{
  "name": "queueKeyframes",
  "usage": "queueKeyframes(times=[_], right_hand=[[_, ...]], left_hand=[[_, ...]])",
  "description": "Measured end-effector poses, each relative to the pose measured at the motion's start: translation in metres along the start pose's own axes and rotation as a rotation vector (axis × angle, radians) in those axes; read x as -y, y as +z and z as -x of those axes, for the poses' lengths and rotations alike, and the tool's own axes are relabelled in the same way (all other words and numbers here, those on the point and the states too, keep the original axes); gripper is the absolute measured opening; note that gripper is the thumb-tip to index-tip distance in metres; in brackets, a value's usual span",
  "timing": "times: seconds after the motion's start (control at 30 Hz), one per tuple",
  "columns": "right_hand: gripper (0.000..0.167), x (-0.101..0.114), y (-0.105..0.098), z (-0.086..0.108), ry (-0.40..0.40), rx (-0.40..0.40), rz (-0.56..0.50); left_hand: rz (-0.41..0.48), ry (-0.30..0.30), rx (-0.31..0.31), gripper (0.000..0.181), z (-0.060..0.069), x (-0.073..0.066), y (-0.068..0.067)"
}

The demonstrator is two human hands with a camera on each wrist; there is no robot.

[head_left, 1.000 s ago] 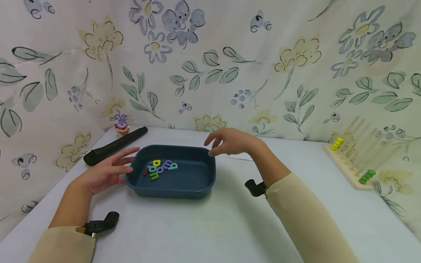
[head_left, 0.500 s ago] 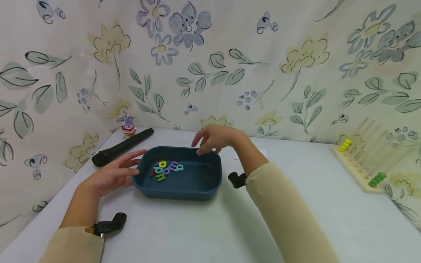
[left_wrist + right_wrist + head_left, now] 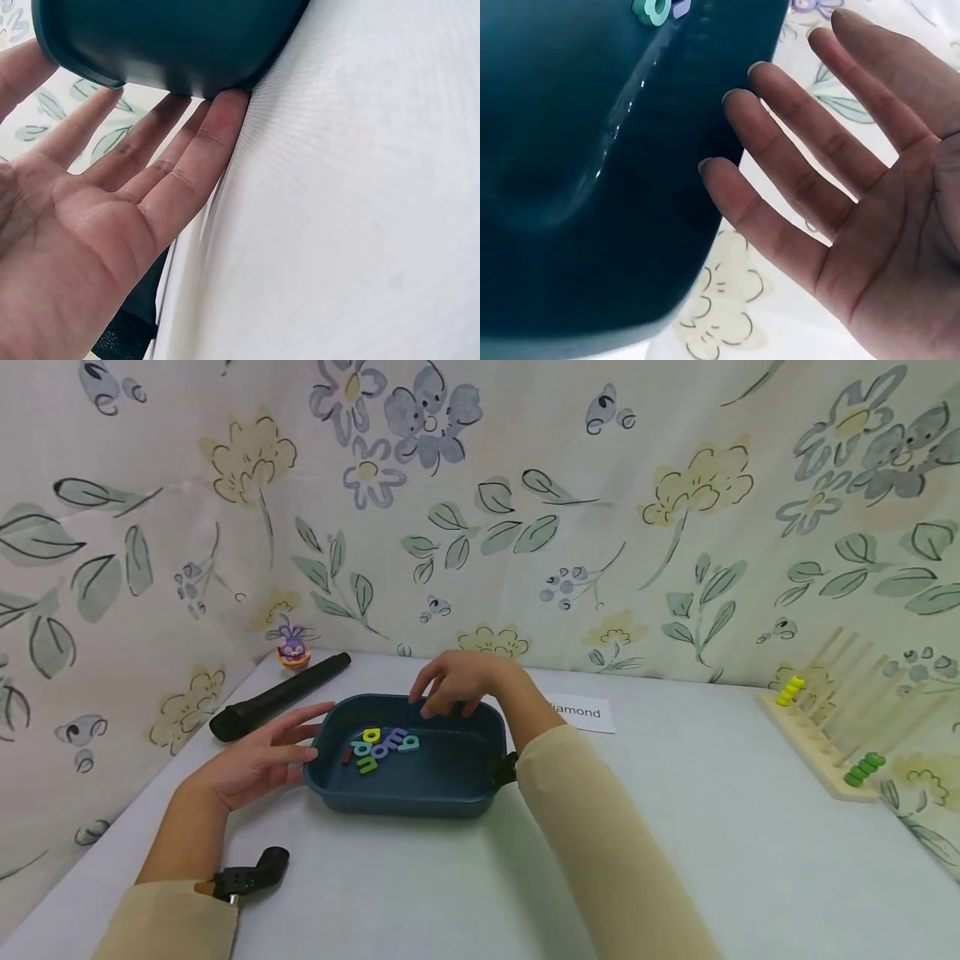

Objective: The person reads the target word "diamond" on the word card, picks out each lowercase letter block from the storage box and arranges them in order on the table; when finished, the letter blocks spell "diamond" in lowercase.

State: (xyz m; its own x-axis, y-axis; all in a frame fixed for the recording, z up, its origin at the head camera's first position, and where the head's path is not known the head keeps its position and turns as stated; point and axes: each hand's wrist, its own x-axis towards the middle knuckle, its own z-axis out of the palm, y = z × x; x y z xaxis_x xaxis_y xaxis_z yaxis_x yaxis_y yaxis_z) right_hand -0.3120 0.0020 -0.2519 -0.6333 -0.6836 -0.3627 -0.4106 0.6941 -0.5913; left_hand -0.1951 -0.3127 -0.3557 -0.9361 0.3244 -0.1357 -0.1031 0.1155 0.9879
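The small coloured letters sit inside the dark blue rectangular tray (image 3: 442,768), bunched with the purple o (image 3: 379,751) about in their middle; from your right hand (image 3: 465,675) they lie to its left, lower down and back towards you; the teal letter (image 3: 408,743) at the cluster's right end is the closest to those fingers, with no wall between; that hand hangs at the tray's far side, its fingers loosely bent and gripping nothing, though whether they touch the wall you cannot tell. The tray's long axis runs sideways, across your front, with your left hand (image 3: 258,756) at its left end, fingers spread and nearly straight, tips against the outer wall and nothing gripped; the red letter (image 3: 347,753) lies just right of your left thumb, near it but behind that wall; so the right hand looks the better placed; past its forearm, on the right, lies the white word card (image 3: 588,714), partly hidden.
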Motion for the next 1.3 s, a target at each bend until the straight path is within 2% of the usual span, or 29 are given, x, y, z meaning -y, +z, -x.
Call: queueKeyframes(times=[0.3, 0.5, 0.77, 0.97, 1.17, 1.3], right_hand=[[0.039, 0.007, 0.009, -0.02, 0.052, 0.047, 0.071], [0.033, 0.007, 0.014, -0.027, 0.052, 0.106, 0.049], [0.036, 0.006, 0.021, -0.035, 0.061, 0.166, 0.025], [0.037, 0.007, 0.024, -0.035, 0.068, 0.169, 0.044], [0.037, 0.006, 0.027, -0.038, 0.07, 0.189, 0.057], [0.034, 0.004, 0.028, -0.039, 0.069, 0.175, 0.064]], left_hand=[[0.013, 0.002, 0.008, 0.072, -0.001, 0.003, -0.002], [-0.001, -0.004, -0.01, 0.073, -0.002, 0.001, 0.0], [-0.006, -0.006, -0.002, 0.073, -0.002, 0.001, -0.001], [0.014, 0.013, 0.009, 0.072, -0.003, 0.001, -0.001], [0.025, -0.001, 0.014, 0.072, -0.001, 0.002, -0.001], [0.019, 0.003, 0.024, 0.073, -0.001, 0.0, -0.001]])
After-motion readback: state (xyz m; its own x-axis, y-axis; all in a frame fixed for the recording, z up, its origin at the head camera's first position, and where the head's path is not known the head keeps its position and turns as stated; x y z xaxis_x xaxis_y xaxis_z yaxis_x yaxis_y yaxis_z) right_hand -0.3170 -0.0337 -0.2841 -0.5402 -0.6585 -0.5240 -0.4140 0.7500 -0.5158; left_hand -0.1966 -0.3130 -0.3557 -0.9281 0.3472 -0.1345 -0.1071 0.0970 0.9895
